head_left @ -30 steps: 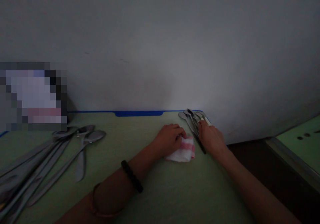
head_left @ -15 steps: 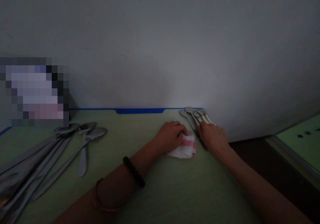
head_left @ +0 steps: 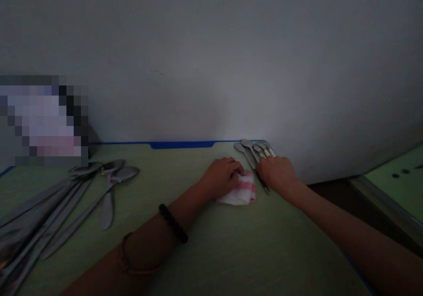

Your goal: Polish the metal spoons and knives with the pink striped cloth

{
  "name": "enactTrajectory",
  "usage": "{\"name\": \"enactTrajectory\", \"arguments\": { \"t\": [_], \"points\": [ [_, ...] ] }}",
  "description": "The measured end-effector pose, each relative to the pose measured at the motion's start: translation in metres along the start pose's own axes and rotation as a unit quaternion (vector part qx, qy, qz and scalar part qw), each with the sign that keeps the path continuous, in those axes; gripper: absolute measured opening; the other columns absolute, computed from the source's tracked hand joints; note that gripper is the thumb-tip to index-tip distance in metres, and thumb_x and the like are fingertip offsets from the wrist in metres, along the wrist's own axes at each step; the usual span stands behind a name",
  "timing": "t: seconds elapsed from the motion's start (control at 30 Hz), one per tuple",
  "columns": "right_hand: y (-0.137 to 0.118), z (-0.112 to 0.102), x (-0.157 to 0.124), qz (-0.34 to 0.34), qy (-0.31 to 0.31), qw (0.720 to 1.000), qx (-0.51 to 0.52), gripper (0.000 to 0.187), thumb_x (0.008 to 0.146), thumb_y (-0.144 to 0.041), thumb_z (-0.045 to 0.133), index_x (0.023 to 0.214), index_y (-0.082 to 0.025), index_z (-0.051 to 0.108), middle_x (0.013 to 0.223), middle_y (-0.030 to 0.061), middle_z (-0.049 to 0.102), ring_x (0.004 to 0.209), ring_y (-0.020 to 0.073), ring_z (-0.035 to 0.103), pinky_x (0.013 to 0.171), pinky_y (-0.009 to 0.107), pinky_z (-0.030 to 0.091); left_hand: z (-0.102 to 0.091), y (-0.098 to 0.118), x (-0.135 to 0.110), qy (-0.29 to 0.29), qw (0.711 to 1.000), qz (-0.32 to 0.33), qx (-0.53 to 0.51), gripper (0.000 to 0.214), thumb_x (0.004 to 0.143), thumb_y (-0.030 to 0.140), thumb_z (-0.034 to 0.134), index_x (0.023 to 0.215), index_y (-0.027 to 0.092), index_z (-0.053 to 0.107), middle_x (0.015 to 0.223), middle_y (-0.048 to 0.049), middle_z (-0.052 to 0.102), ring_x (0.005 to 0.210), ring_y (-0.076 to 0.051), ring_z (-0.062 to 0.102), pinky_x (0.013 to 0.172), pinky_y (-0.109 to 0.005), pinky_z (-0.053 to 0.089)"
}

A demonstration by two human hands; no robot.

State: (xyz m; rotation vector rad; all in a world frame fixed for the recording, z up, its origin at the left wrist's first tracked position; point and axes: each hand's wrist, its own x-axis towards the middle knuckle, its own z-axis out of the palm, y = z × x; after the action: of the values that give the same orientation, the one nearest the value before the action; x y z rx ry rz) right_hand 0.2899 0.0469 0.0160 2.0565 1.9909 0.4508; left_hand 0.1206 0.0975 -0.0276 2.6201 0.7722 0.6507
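My left hand (head_left: 224,176) is closed on a folded white cloth with pink stripes (head_left: 243,190), which lies on the table. To its right, my right hand (head_left: 276,172) is curled over the handles of a small group of pale-handled cutlery (head_left: 266,149) by the table's back right corner. Its fingertips are hidden under the hand. Just left of this hand lie long-handled metal spoons (head_left: 246,143), heads toward the wall. The lower ends of their handles pass beside my right hand.
A loose pile of metal spoons and other long utensils (head_left: 66,199) covers the left of the light green table (head_left: 185,243). Behind stands a grey wall (head_left: 198,58). A blurred-out item (head_left: 49,120) leans there. Another green surface (head_left: 396,186) is at right, beyond a dark gap.
My right hand has curled more tightly over the cutlery handles. My left hand keeps its hold on the cloth; the whole view has shifted slightly.
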Motion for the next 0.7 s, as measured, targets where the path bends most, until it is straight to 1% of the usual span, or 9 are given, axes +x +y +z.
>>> {"name": "enactTrajectory", "arguments": {
  "t": [0.1, 0.2, 0.3, 0.5, 0.6, 0.7],
  "points": [
    [0.0011, 0.0037, 0.0038, -0.004, 0.002, 1.000, 0.004, 0.034, 0.084, -0.022, 0.034, 0.081, -0.012, 0.066, 0.081, 0.0160, 0.067, 0.075, 0.0262, 0.064, 0.063, 0.035, 0.047, -0.0002, -0.0004, -0.0003, 0.000, 1.000, 0.004, 0.001, 0.025, 0.074, 0.011, 0.044, 0.089, 0.020, 0.062, 0.088, -0.0031, 0.061, 0.086, -0.019, 0.054, 0.078, -0.032, 0.041],
    [0.0014, 0.0060, 0.0056, -0.004, 0.006, 1.000, 0.008, 0.035, 0.085, -0.023, 0.033, 0.081, -0.012, 0.066, 0.081, 0.0163, 0.067, 0.077, 0.0259, 0.064, 0.065, 0.035, 0.047, -0.0010, -0.0002, -0.0012, 0.001, 1.000, 0.009, 0.003, 0.024, 0.074, 0.010, 0.044, 0.088, 0.020, 0.061, 0.089, -0.0033, 0.061, 0.087, -0.019, 0.054, 0.079, -0.032, 0.041],
    [0.0017, 0.0062, 0.0047, 0.009, 0.001, 1.000, 0.012, 0.036, 0.085, -0.025, 0.033, 0.083, -0.011, 0.066, 0.080, 0.0171, 0.067, 0.076, 0.0261, 0.064, 0.064, 0.036, 0.047, -0.0022, 0.0006, -0.0030, 0.004, 1.000, 0.012, 0.006, 0.024, 0.073, 0.010, 0.045, 0.087, 0.020, 0.061, 0.089, -0.0034, 0.060, 0.088, -0.019, 0.053, 0.080, -0.032, 0.040],
    [0.0037, 0.0067, -0.0002, 0.014, 0.001, 0.999, 0.030, 0.036, 0.086, -0.025, 0.031, 0.086, -0.012, 0.065, 0.082, 0.0180, 0.067, 0.077, 0.0274, 0.064, 0.063, 0.037, 0.046, -0.0036, 0.0032, -0.0064, 0.011, 1.000, 0.010, 0.012, 0.025, 0.073, 0.009, 0.045, 0.087, 0.020, 0.061, 0.090, -0.0032, 0.060, 0.090, -0.019, 0.053, 0.080, -0.033, 0.041],
    [0.0053, 0.0058, -0.0016, 0.028, -0.003, 0.999, 0.041, 0.037, 0.088, -0.029, 0.030, 0.090, -0.011, 0.062, 0.084, 0.0193, 0.066, 0.078, 0.0278, 0.064, 0.064, 0.037, 0.046, -0.0045, 0.0052, -0.0073, 0.017, 1.000, 0.006, 0.016, 0.024, 0.073, 0.008, 0.045, 0.087, 0.019, 0.060, 0.090, -0.0033, 0.060, 0.089, -0.019, 0.053, 0.080, -0.032, 0.041],
    [0.0045, 0.0007, -0.0038, 0.040, 0.021, 0.998, 0.047, 0.038, 0.089, -0.034, 0.028, 0.098, -0.010, 0.056, 0.083, 0.0180, 0.066, 0.076, 0.0277, 0.064, 0.063, 0.037, 0.045, -0.0074, 0.0064, -0.0097, 0.027, 0.999, 0.000, 0.024, 0.022, 0.074, 0.009, 0.044, 0.088, 0.019, 0.059, 0.091, -0.0034, 0.059, 0.090, -0.018, 0.053, 0.082, -0.032, 0.040]
  ]
}}
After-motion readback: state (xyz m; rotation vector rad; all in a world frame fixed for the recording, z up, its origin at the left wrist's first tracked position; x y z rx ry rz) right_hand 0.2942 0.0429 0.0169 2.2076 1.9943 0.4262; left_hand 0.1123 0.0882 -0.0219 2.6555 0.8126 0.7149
